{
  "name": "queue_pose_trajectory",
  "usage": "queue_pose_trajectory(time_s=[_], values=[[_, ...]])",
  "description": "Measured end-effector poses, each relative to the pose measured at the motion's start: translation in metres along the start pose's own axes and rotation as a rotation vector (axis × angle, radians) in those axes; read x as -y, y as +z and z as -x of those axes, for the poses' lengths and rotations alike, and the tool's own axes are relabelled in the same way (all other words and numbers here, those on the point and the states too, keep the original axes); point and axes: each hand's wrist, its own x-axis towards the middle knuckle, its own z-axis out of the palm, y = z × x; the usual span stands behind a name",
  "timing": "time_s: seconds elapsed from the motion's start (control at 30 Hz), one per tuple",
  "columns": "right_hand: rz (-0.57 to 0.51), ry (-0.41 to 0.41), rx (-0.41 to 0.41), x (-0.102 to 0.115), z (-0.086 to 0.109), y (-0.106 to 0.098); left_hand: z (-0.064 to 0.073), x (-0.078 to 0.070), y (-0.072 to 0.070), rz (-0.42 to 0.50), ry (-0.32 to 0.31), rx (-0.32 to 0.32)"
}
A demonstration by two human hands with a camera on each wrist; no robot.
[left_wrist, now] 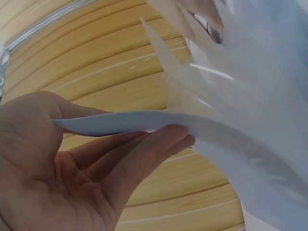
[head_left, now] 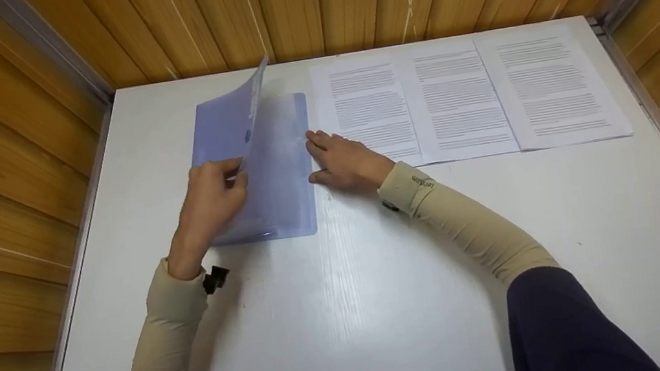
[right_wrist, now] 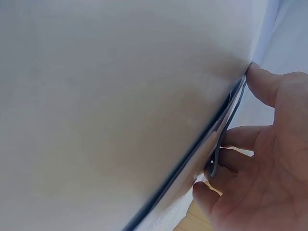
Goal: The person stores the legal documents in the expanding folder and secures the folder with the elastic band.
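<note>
A translucent blue plastic folder (head_left: 286, 179) lies on the white table with its front cover (head_left: 222, 120) raised and bowed to the left. My left hand (head_left: 211, 197) pinches the edge of that cover. In the left wrist view, the thumb is above the bent plastic sheet (left_wrist: 110, 122) and the fingers (left_wrist: 139, 163) are below it. At the folder's right side, my right hand (head_left: 346, 160) rests with fingers spread, its fingertips touching the edge. The right wrist view shows the thumb (right_wrist: 262, 82) and fingertips along the folder's edge (right_wrist: 178, 173).
Three printed paper stacks or sheets lie side by side at the back right: a left one (head_left: 367, 108), a middle one (head_left: 458, 101) and a right one (head_left: 557, 86). The left one is close to my right hand. Wood-patterned walls (head_left: 341, 0) enclose the table (head_left: 349, 313).
</note>
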Motion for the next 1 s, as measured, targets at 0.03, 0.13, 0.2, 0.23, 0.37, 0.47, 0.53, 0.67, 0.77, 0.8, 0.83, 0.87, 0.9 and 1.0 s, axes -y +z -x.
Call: queue_pose_trajectory(time_s=[0.03, 0.13, 0.2, 0.23, 0.37, 0.47, 0.53, 0.67, 0.77, 0.8, 0.83, 0.87, 0.9, 1.0], values=[[0.0, 0.001, -0.001, 0.0, 0.0, 0.0, 0.0, 0.001, -0.003, 0.004, -0.001, -0.008], [-0.005, 0.005, -0.004, 0.0, -0.001, 0.0, 0.0, 0.005, -0.012, 0.019, -0.012, -0.022], [-0.008, 0.007, -0.009, 0.0, 0.0, 0.0, 0.0, 0.006, -0.017, 0.027, -0.016, -0.033], [-0.009, 0.007, -0.011, 0.0, 0.0, 0.001, 0.001, 0.007, -0.019, 0.03, -0.018, -0.038], [-0.002, 0.002, -0.009, -0.001, 0.0, 0.001, 0.003, 0.011, -0.025, 0.049, -0.011, -0.066], [0.011, -0.005, -0.001, -0.001, -0.001, 0.001, 0.004, 0.016, -0.029, 0.056, -0.003, -0.093], [0.02, -0.005, 0.001, -0.001, -0.001, 0.001, 0.005, 0.018, -0.031, 0.058, -0.001, -0.112], [0.018, -0.004, 0.006, -0.001, 0.0, 0.002, 0.007, 0.021, -0.035, 0.083, -0.013, -0.133], [0.006, -0.003, 0.009, 0.0, 0.0, 0.001, 0.008, 0.021, -0.037, 0.1, -0.025, -0.134], [0.006, -0.003, 0.01, 0.0, 0.0, 0.001, 0.008, 0.021, -0.037, 0.103, -0.029, -0.133], [0.005, -0.004, 0.007, 0.0, 0.0, 0.0, 0.008, 0.021, -0.036, 0.102, -0.03, -0.132], [0.003, -0.005, 0.006, 0.0, 0.001, 0.0, 0.007, 0.02, -0.036, 0.101, -0.03, -0.132], [0.005, -0.008, 0.006, 0.0, 0.001, -0.001, 0.007, 0.02, -0.035, 0.102, -0.029, -0.131], [0.003, -0.016, 0.005, 0.0, 0.001, -0.003, 0.007, 0.02, -0.033, 0.105, -0.021, -0.139]])
